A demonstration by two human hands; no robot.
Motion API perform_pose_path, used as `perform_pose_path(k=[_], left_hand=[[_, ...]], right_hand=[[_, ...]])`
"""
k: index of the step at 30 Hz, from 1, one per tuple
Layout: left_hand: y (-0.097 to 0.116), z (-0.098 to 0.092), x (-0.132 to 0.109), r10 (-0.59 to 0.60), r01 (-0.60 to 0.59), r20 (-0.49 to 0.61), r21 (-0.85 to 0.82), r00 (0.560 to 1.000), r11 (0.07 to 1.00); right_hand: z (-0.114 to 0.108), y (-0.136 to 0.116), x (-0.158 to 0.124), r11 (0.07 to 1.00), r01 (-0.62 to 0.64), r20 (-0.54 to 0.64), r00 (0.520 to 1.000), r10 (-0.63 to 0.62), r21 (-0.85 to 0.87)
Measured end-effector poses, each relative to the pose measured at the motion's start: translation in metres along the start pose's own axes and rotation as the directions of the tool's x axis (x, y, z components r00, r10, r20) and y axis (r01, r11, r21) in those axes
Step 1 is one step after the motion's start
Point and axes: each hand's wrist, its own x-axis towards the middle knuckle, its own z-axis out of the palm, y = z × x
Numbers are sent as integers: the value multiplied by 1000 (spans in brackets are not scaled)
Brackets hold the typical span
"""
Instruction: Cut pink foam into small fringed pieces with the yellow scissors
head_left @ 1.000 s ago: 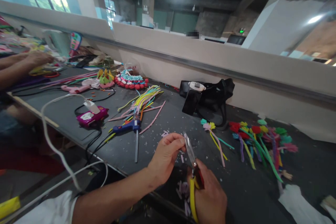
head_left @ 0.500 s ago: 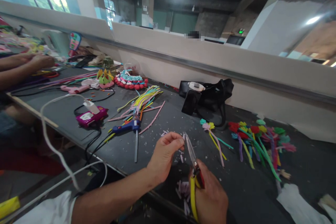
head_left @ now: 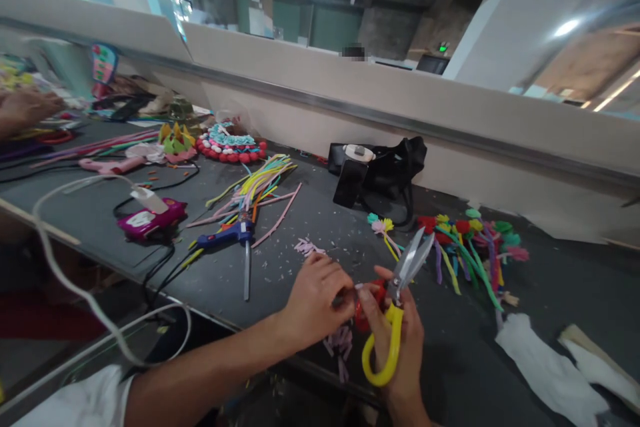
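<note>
My right hand [head_left: 405, 347] holds a pair of scissors [head_left: 393, 307] with one yellow and one red handle. Their blades point up and away to the right, a little apart. My left hand [head_left: 317, 297] is closed in a pinch right beside the right thumb and the red handle. Something small and pale shows between the fingertips of both hands, too small to name. Below the hands lies a heap of short lilac strips [head_left: 340, 347]. Beyond the left hand is another small pile of lilac strips [head_left: 307, 247].
A blue glue gun [head_left: 227, 235], fuzzy craft stems [head_left: 263, 180] and a magenta power adapter [head_left: 153, 217] lie left. Behind are a black bag [head_left: 385, 163] and a beaded ring [head_left: 233, 143]. Fuzzy flowers [head_left: 465, 230] and white cloth [head_left: 545, 367] lie right. A co-worker's hand [head_left: 30, 107] is far left.
The scissors have swung round in my right hand, from pointing up-left at the left fingertips to pointing up-right. Both hands have come together at the fingertips. The view has turned slightly right.
</note>
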Motion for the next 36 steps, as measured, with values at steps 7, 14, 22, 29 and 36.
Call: perform_pose_path(k=[7,14,22,29,36], left_hand=[[2,3,-2,-72,80,76,-114,994,990],[-2,-2,7,-520,695,461,-457,719,555],[-4,-3,10,-547,611,377,-714,747,342],[-1,-11,15,-633,390,154,-885,759,252],[-1,-11,13,-634,353,143,-910,760,218]], right_hand=[[-1,1,3,997,-46,21,999,44,62],[-4,2,6,998,-26,69,997,22,58],[-2,4,1,971,140,-16,989,-146,-192],[9,35,-10,792,389,70,911,-406,-470],[14,40,-13,732,411,151,905,-396,-543]])
